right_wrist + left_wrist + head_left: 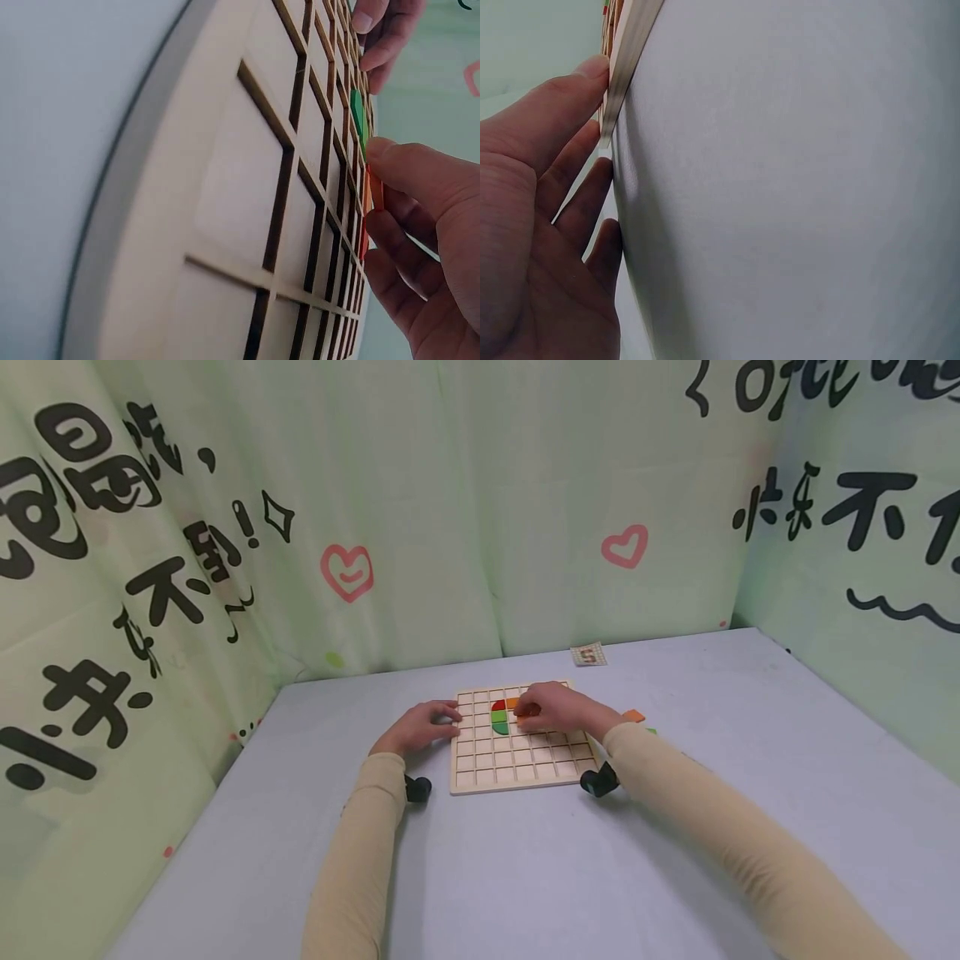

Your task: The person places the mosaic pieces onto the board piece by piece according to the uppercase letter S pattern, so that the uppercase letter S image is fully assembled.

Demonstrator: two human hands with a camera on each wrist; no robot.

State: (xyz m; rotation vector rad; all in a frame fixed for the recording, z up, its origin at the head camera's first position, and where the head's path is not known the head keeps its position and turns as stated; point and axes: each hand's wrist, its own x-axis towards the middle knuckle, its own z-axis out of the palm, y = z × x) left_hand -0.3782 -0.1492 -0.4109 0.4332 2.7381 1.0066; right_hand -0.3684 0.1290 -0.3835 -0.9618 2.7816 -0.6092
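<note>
A wooden grid board (487,772) lies on the table in the head view. Coloured tiles fill some of its upper cells: a red quarter-round (498,705), a light green square (498,717), a darker green rounded tile (500,728) and an orange one (512,702). My right hand (558,708) is over these cells, pinching an orange tile (377,189) between thumb and fingertips, as the right wrist view shows. It hides part of the board. My left hand (418,727) rests at the board's left edge, thumb (592,69) touching the rim, fingers loosely extended.
Beyond the board lies a small printed card (588,654). Right of the board, partly behind my right forearm, are a loose orange piece (633,716) and a green piece (651,731). Pale curtains (420,610) with lettering enclose the white table (480,877).
</note>
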